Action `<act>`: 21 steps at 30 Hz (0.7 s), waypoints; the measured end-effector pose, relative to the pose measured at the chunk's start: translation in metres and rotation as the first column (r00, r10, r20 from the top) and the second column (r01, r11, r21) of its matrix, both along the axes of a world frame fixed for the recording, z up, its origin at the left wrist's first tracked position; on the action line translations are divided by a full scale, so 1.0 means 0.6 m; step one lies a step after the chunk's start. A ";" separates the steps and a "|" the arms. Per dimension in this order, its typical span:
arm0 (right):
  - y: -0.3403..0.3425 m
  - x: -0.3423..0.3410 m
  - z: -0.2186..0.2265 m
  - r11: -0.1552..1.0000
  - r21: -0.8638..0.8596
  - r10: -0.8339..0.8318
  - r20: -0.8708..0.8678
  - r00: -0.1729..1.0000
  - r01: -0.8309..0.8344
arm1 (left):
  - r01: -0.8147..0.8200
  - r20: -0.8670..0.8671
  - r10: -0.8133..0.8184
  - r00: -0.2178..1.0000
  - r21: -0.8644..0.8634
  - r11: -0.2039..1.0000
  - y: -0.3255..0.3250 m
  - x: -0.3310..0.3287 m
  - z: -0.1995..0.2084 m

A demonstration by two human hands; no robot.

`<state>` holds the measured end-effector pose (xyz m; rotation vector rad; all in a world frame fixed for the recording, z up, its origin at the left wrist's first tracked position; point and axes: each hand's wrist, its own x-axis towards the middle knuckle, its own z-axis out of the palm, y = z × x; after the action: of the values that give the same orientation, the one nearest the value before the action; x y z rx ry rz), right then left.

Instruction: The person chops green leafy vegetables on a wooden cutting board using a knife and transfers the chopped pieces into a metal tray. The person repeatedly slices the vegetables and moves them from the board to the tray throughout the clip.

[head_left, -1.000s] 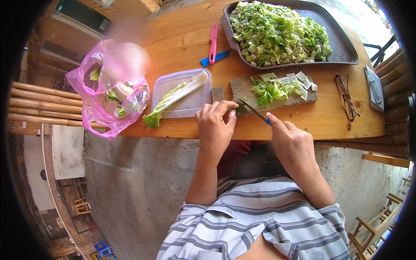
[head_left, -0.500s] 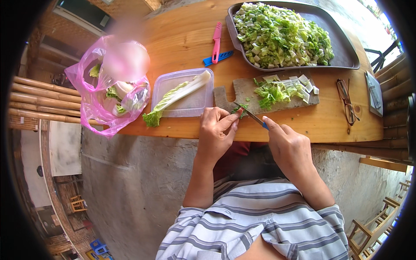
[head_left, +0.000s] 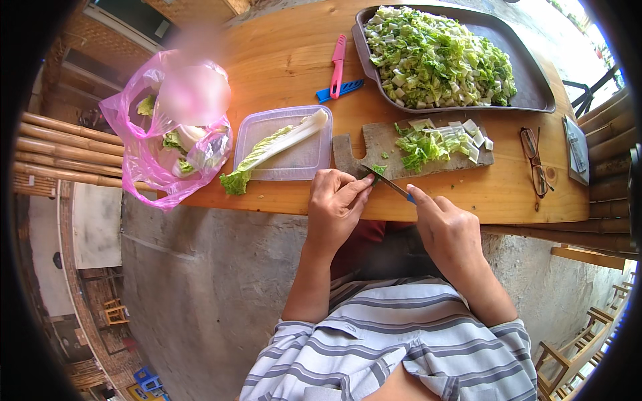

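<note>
My right hand (head_left: 445, 224) is closed round the blue handle of a knife (head_left: 394, 188). Its dark blade slants up and left to the near edge of the wooden cutting board (head_left: 418, 166). At the blade's tip, my left hand (head_left: 338, 200) is closed, thumb and fingers pinched together; what they hold, if anything, is hidden. Small green leaf scraps (head_left: 379, 169) lie beside the blade. Farther back on the board is a heap of cut cabbage (head_left: 428, 144), with white stem pieces at its right. A long cabbage leaf (head_left: 277, 148) lies across a clear plastic lid (head_left: 321, 160) to the left.
A dark tray (head_left: 535, 87) piled with chopped cabbage (head_left: 438, 60) stands at the back right. A pink knife (head_left: 338, 67) lies by a blue sheath (head_left: 344, 89). A pink plastic bag (head_left: 144, 177) holds more cabbage at the left. Eyeglasses (head_left: 535, 160) rest near the right edge.
Both hands and the knife keep nearly the same place, the blade lying slightly lower against the left fingers. The board and tray appear shifted a little in the picture.
</note>
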<state>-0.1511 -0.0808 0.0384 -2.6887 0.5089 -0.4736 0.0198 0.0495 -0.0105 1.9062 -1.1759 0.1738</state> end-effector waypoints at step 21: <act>-0.058 -0.035 0.023 0.917 0.395 -0.053 -0.007 0.999 0.051 | -0.147 -0.047 0.143 0.989 -0.092 0.985 -0.022 -0.006 0.013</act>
<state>-0.1720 -0.1158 0.0520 -2.2900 0.6046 -0.3462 0.0165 0.0364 -0.0025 1.9025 -0.9853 0.2648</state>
